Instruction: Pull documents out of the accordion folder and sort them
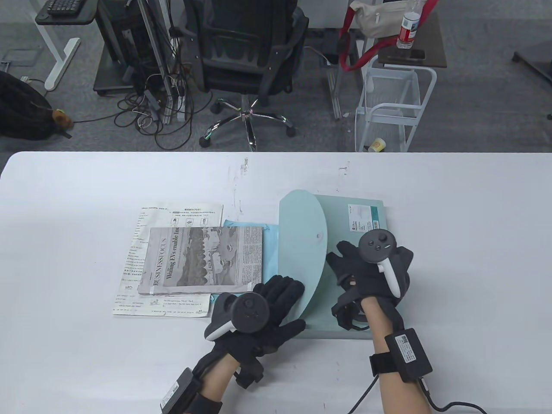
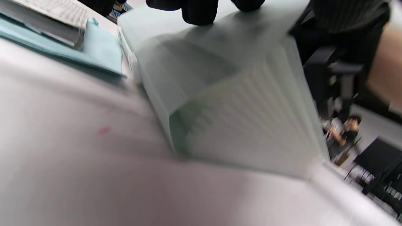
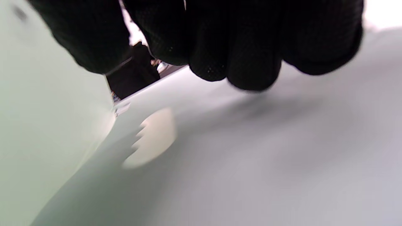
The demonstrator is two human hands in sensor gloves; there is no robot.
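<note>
Left hand (image 1: 263, 310) lies flat and open on the folder's (image 1: 358, 224) flap (image 1: 302, 241). Right hand (image 1: 371, 271), fingers curled, presses the folder's body; whether it grips anything is unclear. Pinning the flap wide should ease pulling papers

Table view was evenly bright and sharp; both wrist views were heavily blurred, with soft shadows on the surface (image 1: 86, 345).

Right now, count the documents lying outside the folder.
3 visible: a newspaper on top, a printed worksheet beneath, a blue sheet under them beside the folder. Others may be hidden underneath.
</note>
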